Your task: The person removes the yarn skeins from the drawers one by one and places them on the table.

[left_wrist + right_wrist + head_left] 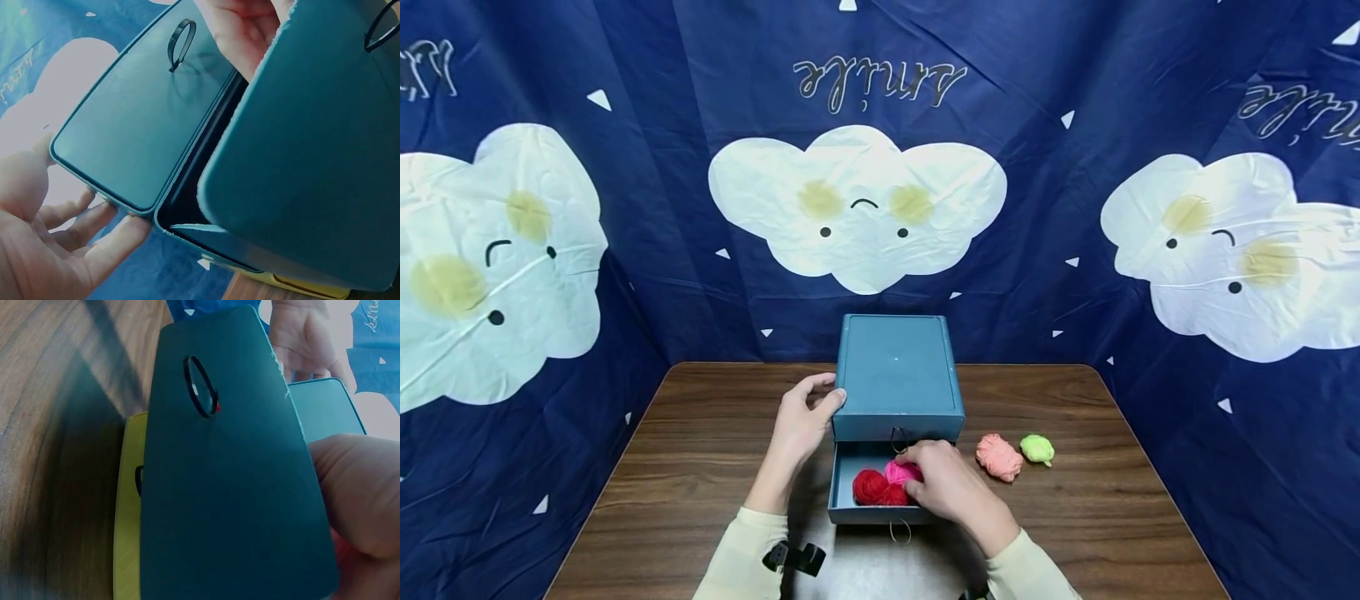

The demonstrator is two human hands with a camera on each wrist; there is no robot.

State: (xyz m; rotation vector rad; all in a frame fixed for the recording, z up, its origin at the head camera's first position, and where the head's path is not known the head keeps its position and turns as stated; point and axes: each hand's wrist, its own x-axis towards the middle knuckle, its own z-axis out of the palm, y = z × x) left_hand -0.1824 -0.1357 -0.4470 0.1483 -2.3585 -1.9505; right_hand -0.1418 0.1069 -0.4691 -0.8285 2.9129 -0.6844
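Observation:
A teal drawer box [895, 367] stands on the table with one drawer [842, 475] pulled out towards me. In that drawer lie a red yarn ball [871, 487] and a pink yarn ball [902, 472]. My right hand [951, 483] reaches into the drawer and grips the pink ball between thumb and fingers. At the box's left side, my left hand [801, 421] rests its fingers along the wall, thumb at the upper edge. The left wrist view shows the left hand's extended fingers [119, 240] against the side, beside the shut upper drawer [137, 119] with its black loop pull [181, 45].
A salmon yarn ball [999, 457] and a smaller lime-green one [1037, 449] lie on the wooden table [700, 467], right of the box. Below the pulled-out drawer a yellow front [131, 512] shows. A navy cloud-print curtain [1037, 317] hangs around the table.

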